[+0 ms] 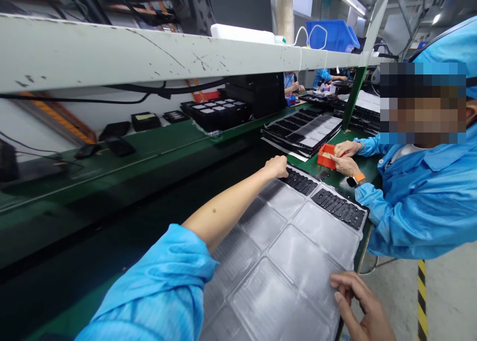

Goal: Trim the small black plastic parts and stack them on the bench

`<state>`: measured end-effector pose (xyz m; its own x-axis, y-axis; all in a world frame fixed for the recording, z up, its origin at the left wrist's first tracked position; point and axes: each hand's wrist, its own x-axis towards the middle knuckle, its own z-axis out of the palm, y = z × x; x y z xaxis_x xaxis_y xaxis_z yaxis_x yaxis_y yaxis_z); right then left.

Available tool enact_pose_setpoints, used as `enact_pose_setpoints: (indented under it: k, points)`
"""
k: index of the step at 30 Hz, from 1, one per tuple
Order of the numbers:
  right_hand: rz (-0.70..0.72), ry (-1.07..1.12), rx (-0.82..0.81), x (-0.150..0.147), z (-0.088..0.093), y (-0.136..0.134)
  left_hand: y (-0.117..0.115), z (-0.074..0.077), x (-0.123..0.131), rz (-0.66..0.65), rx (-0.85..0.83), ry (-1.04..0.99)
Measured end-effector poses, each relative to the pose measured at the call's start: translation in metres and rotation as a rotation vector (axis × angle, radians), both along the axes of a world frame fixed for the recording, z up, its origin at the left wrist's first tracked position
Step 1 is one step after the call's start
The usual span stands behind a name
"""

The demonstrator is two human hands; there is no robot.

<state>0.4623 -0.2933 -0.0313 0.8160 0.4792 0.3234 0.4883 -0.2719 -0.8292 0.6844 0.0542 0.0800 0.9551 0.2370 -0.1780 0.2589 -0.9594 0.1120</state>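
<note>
A large clear plastic tray [290, 261] with several rectangular pockets lies on the green bench in front of me. Its two far pockets hold black keypad-like parts [337, 208]. My left hand [278, 166] reaches across to the tray's far left corner, fingers curled over its edge beside the nearer black part [299, 181]. My right hand [359, 301] rests at the tray's near right edge, fingers pressed on the rim.
A co-worker in a blue coat sits at the right, both hands at a small orange box [325, 157]. Black trays [301, 130] lie beyond it. A dark conveyor belt [122, 217] runs along the left under a white shelf [149, 53] with a blue bin [333, 34].
</note>
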Motion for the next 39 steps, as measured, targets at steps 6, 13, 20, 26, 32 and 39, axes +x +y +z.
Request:
enact_pose_setpoints:
  k: [6, 13, 20, 26, 32, 39]
  points:
    - [0.002, -0.011, 0.020, 0.002, 0.000, 0.001, 0.001, -0.002, 0.000, -0.001, -0.006, -0.021]
    - [0.011, -0.011, 0.005, 0.000, -0.002, 0.001, 0.010, 0.003, 0.000, 0.013, -0.014, -0.043]
    - [0.014, -0.013, 0.005, 0.000, 0.000, 0.001, 0.011, -0.002, -0.003, 0.038, 0.003, -0.063]
    - [-0.013, -0.017, 0.017, 0.001, 0.004, 0.003, 0.015, -0.005, -0.003, 0.030, 0.007, -0.044]
    - [-0.005, -0.015, 0.023, 0.001, 0.004, 0.003, 0.018, -0.005, -0.002, -0.012, 0.000, -0.017]
    - [-0.013, 0.016, 0.023, 0.000, 0.004, 0.003, 0.017, -0.012, -0.008, -0.039, 0.027, -0.037]
